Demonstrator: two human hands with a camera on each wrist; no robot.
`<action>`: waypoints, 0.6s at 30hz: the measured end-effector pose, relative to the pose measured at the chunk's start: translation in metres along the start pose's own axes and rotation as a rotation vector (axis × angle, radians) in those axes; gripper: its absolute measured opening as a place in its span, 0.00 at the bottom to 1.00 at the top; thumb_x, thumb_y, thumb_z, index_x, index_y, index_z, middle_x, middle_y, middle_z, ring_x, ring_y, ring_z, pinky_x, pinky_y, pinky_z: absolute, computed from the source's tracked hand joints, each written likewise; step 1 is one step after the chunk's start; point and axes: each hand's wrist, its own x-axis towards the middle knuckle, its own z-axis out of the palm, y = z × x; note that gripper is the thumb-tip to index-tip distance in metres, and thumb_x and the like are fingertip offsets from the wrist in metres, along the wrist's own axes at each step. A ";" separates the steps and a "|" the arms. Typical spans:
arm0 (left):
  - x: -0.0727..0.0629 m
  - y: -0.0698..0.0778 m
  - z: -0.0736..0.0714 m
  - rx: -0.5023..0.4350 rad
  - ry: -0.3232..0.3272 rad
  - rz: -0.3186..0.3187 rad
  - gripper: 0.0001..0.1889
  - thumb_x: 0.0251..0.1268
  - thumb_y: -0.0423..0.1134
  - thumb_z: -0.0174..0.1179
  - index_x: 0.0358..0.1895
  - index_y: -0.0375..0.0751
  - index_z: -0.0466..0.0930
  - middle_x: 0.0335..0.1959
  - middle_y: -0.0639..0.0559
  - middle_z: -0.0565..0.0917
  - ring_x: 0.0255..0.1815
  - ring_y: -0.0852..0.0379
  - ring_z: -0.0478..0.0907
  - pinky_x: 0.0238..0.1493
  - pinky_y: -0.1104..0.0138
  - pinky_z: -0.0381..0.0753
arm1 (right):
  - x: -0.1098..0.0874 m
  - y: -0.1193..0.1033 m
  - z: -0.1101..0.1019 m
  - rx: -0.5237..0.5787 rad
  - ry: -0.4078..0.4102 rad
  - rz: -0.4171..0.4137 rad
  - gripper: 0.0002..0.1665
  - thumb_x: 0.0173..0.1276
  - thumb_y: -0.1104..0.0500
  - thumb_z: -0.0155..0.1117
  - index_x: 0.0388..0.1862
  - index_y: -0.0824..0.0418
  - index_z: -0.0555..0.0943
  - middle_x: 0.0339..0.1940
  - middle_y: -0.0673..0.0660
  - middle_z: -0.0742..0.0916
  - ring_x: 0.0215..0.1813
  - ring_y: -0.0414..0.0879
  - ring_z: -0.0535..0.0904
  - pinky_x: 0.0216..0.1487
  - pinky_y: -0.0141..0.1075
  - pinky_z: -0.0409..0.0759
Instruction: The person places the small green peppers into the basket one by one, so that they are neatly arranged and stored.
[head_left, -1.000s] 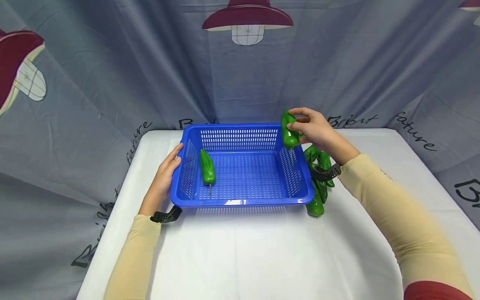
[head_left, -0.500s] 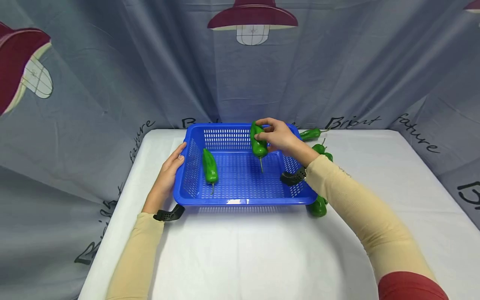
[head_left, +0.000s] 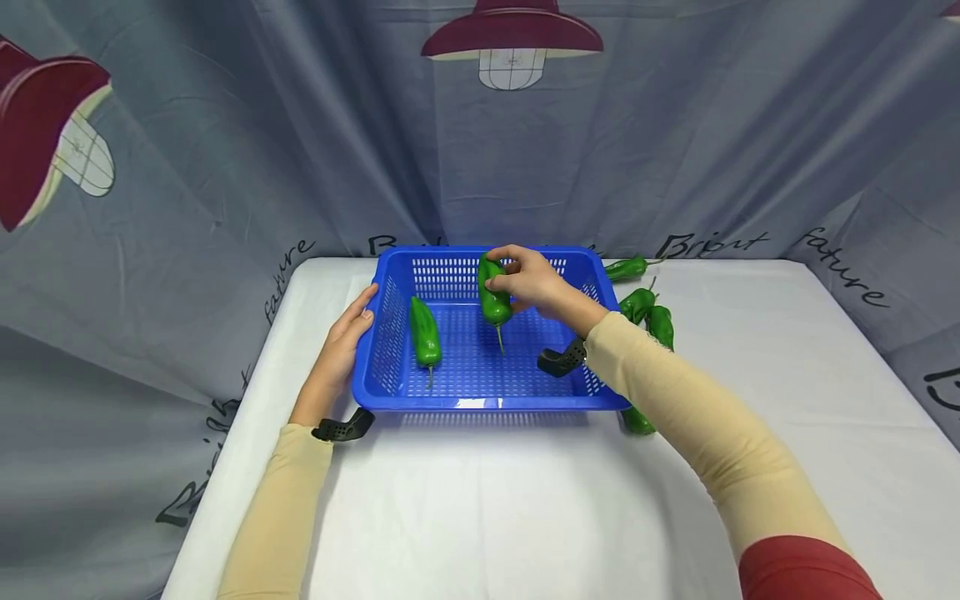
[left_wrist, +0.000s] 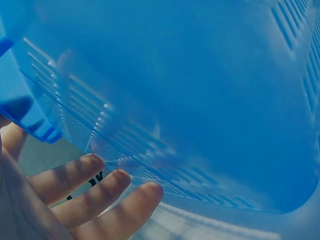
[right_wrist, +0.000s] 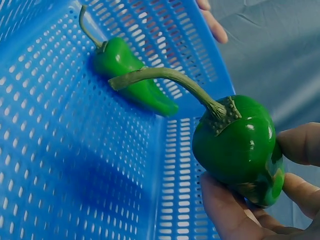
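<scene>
A blue plastic basket (head_left: 491, 403) with slotted walls stands on the white table. My right hand (head_left: 525, 279) pinches a glossy green pepper (head_left: 495, 296) between thumb and fingers, above the basket's inside. Its stem (right_wrist: 170, 75) points towards the near side, and the right wrist view shows the stem end close up. Another green pepper (head_left: 425, 333) lies on the basket floor near the left wall. My left hand (head_left: 337, 354) rests against the left outer side of the basket. In the left wrist view its fingers (left_wrist: 132, 207) are fairly straight beside the slotted wall.
Several green peppers (head_left: 637, 306) lie on the table right of the basket, partly hidden by my right sleeve (head_left: 697, 417). One pepper (head_left: 628, 268) is near the back edge. A grey curtain (head_left: 510, 167) with lamp prints hangs behind the table (head_left: 480, 500).
My right hand has carried the pepper left from over the basket's right wall to above its middle, and lower. The left hand stays at the basket's left side.
</scene>
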 end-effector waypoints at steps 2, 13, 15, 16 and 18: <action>-0.001 0.000 0.000 0.004 0.001 -0.005 0.28 0.85 0.44 0.37 0.83 0.53 0.51 0.86 0.54 0.49 0.86 0.49 0.47 0.84 0.49 0.50 | 0.002 0.000 0.004 0.005 -0.008 -0.001 0.33 0.74 0.65 0.62 0.76 0.56 0.68 0.67 0.69 0.77 0.65 0.65 0.79 0.52 0.57 0.87; 0.000 0.000 0.000 0.006 0.005 -0.006 0.28 0.85 0.44 0.37 0.83 0.53 0.51 0.86 0.54 0.49 0.86 0.49 0.46 0.84 0.49 0.49 | 0.009 -0.001 0.023 0.009 -0.047 0.001 0.33 0.73 0.67 0.62 0.75 0.57 0.68 0.65 0.70 0.78 0.64 0.66 0.80 0.50 0.56 0.88; 0.000 -0.001 0.001 0.008 0.007 -0.009 0.28 0.85 0.44 0.37 0.83 0.53 0.51 0.86 0.54 0.49 0.86 0.49 0.46 0.84 0.49 0.49 | 0.010 -0.001 0.027 0.001 -0.059 0.006 0.34 0.73 0.67 0.62 0.75 0.56 0.68 0.65 0.70 0.78 0.64 0.66 0.80 0.49 0.56 0.88; 0.000 -0.001 0.001 0.009 0.008 -0.009 0.28 0.85 0.44 0.37 0.83 0.53 0.51 0.86 0.54 0.49 0.86 0.49 0.46 0.84 0.49 0.50 | 0.010 0.000 0.029 -0.004 -0.064 0.008 0.34 0.73 0.67 0.62 0.75 0.56 0.67 0.65 0.70 0.78 0.63 0.66 0.81 0.49 0.55 0.88; 0.000 -0.001 0.001 0.011 0.009 -0.011 0.28 0.85 0.44 0.37 0.83 0.54 0.51 0.86 0.54 0.49 0.86 0.49 0.47 0.84 0.49 0.50 | 0.012 0.000 0.032 -0.012 -0.074 0.013 0.34 0.72 0.67 0.62 0.75 0.56 0.67 0.64 0.70 0.78 0.63 0.65 0.81 0.48 0.54 0.89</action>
